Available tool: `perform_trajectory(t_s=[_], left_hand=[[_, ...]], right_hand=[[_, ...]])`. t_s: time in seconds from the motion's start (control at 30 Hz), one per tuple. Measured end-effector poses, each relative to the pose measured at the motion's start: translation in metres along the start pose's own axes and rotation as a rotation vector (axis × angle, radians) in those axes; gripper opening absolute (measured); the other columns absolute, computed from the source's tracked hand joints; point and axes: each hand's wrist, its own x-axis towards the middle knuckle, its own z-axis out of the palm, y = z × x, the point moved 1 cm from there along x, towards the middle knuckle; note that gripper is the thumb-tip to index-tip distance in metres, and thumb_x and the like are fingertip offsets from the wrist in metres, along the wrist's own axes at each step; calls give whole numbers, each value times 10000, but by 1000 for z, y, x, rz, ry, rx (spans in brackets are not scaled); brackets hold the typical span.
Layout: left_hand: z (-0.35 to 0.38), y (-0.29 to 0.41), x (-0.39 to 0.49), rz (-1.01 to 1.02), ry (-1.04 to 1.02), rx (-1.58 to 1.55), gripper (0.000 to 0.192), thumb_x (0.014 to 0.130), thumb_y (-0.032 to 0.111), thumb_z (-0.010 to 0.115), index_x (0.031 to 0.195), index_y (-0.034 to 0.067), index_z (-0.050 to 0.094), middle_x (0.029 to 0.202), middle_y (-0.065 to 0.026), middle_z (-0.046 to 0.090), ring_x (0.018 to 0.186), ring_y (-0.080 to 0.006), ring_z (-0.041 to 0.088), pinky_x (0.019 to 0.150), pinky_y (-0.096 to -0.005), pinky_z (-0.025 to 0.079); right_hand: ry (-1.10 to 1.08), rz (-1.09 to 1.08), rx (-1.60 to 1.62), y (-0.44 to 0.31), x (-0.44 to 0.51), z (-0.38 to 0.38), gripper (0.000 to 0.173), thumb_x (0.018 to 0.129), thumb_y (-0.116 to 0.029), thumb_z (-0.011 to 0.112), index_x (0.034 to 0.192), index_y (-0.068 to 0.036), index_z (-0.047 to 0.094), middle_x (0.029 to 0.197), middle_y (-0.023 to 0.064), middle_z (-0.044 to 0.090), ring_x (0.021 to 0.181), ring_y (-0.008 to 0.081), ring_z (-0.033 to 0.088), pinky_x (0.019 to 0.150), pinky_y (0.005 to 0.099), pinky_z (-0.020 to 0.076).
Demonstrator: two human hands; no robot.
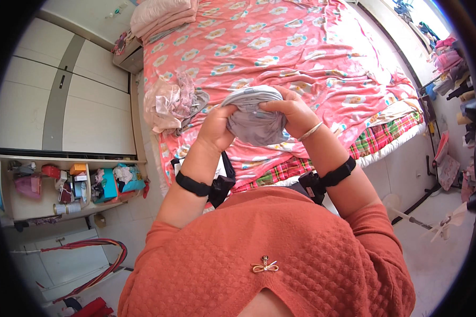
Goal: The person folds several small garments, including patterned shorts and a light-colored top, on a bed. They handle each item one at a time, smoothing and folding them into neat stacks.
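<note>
Both of my hands hold a grey, bunched-up cloth garment [257, 123] over the near part of the bed. My left hand [218, 125] grips its left side, the thumb lying on the front. On the right side, my right hand [295, 111] pinches the gathered upper edge with thumb and fingers, and a bangle circles that wrist. Folds run around the garment's top; the fingers behind it are mostly hidden. To the left, a loose heap of pale pink and grey clothes [168, 103] lies on the pink patterned blanket [242, 51].
Folded bedding [164, 16] is stacked at the bed's far left. A wardrobe [95, 103] and a cluttered open shelf [31, 206] stand left. At right are a clothes rack with hanging garments [448, 59] and a white fan [444, 226]. A plaid layer [384, 134] shows along the bed's edge.
</note>
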Motion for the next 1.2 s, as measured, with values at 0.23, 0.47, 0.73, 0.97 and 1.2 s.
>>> perform_trajectory(t_s=[0.23, 0.47, 0.73, 0.97, 1.2], left_hand=[[21, 10, -16, -35, -546, -212, 440, 1019, 302, 431, 1287, -38, 510, 1163, -187, 650, 1131, -319, 602, 1032, -459, 435], [29, 17, -23, -29, -371, -209, 434, 1007, 314, 502, 1303, -3, 525, 1239, -173, 626, 1151, -308, 604, 1023, -463, 453], [21, 27, -24, 45, -264, 25, 343, 935, 141, 624, 1241, -6, 579, 1203, -114, 649, 1115, -232, 627, 993, -400, 489], [-37, 53, -22, 160, 111, 439, 196, 890, 110, 680, 1056, 13, 643, 948, -49, 688, 793, -138, 662, 735, -293, 544], [-27, 51, -15, 615, 287, 1380, 411, 798, 168, 774, 1146, 29, 604, 1185, -80, 595, 1066, -181, 556, 877, -383, 481]], right_hand=[[28, 73, 49, 6, 6, -3, 339, 906, -104, 630, 1205, 52, 603, 1072, 102, 678, 927, 160, 656, 804, 290, 528], [170, -140, -278, -8, 3, 0, 360, 946, -214, 609, 1254, -34, 560, 1131, 28, 620, 1050, 96, 563, 895, 261, 448], [-51, -196, -932, -23, -1, 6, 284, 902, -202, 666, 1027, 50, 623, 813, 36, 639, 737, 107, 580, 684, 282, 475], [-70, -215, 18, -89, -19, 4, 215, 987, -169, 561, 1091, 8, 625, 968, 58, 676, 864, 151, 666, 789, 290, 553], [-309, -246, -47, -96, -7, 51, 231, 1010, -152, 512, 1176, -7, 578, 1036, 69, 669, 940, 164, 677, 821, 307, 553]])
